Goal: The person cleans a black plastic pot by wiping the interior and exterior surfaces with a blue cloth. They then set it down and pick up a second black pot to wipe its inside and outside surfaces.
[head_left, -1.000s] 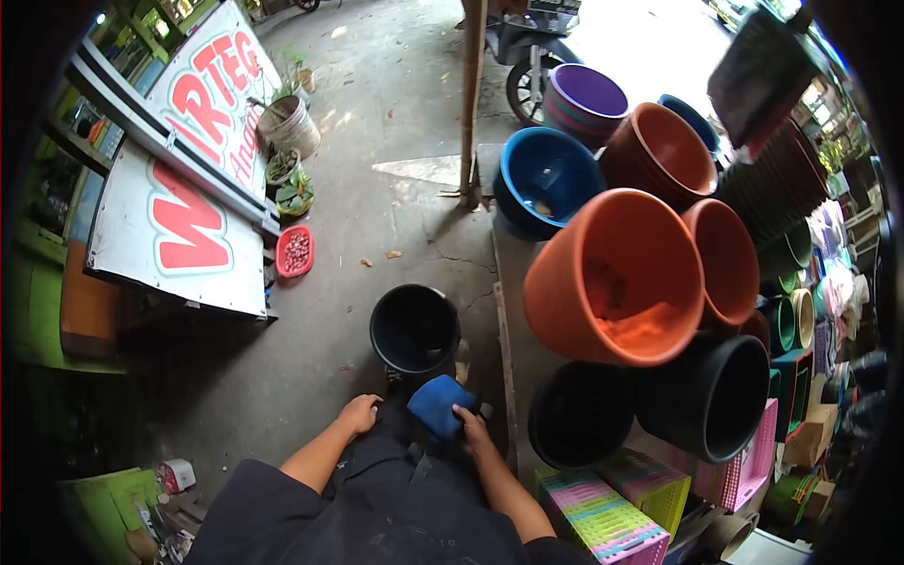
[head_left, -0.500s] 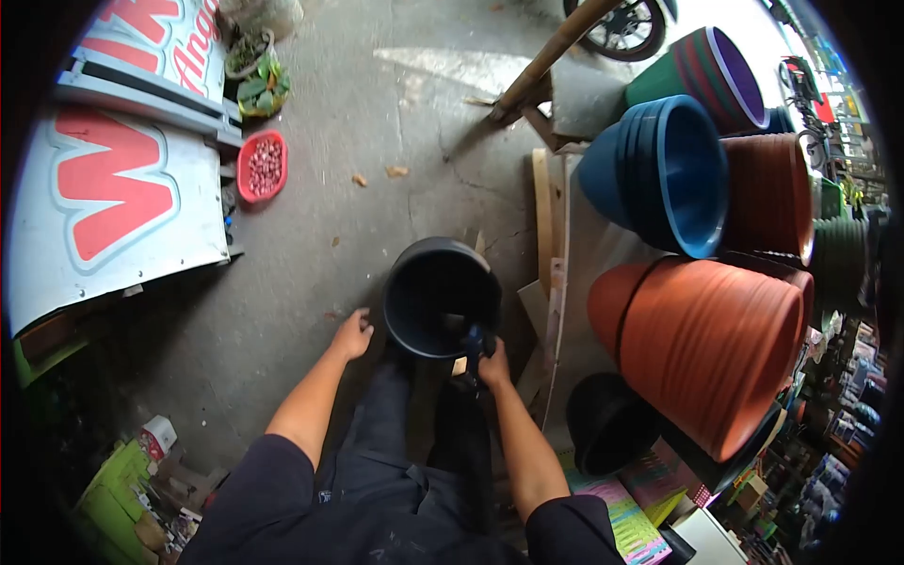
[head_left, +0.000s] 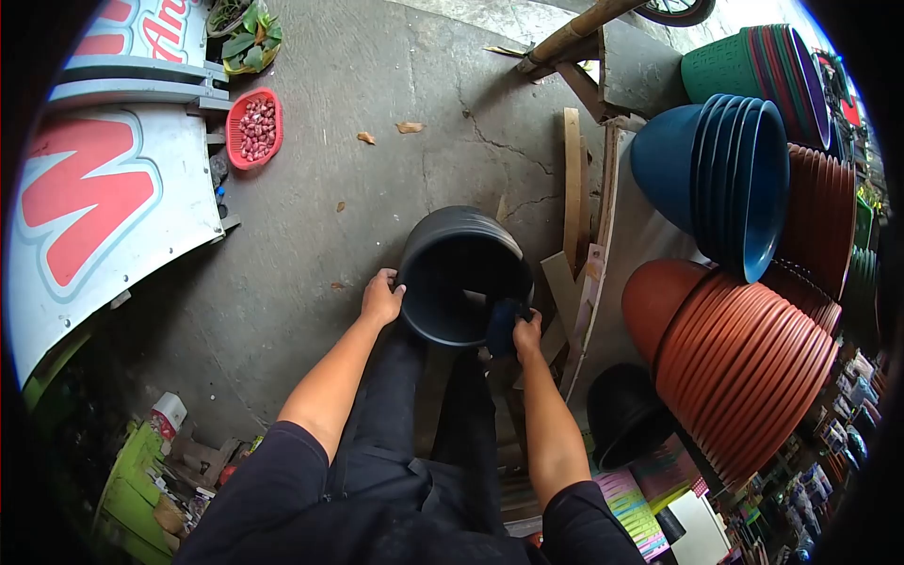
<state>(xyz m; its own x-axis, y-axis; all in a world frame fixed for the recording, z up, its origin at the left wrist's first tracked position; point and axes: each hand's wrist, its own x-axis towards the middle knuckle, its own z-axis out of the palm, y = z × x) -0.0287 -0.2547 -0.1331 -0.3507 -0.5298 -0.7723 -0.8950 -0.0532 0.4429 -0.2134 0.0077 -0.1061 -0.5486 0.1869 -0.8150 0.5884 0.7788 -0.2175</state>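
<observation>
Cracked concrete floor (head_left: 311, 235) runs under a black pot (head_left: 461, 278) tilted on its side. Right hand (head_left: 525, 331) is closed around a dark blue cloth (head_left: 504, 325), now pressed at the pot's rim where a second ago it sat clear of it; left hand (head_left: 380, 299) has moved up to clasp the opposite rim. Inside, the pot looks empty. Right of it, stacked blue pots (head_left: 725, 184) and orange pots (head_left: 744, 363) lie nested; up and left, a red basket (head_left: 255, 129) holds small reddish bulbs.

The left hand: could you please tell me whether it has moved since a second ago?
Yes. The left hand has left the person's lap and now grips the rim of the black plastic pot on the ground.
</observation>
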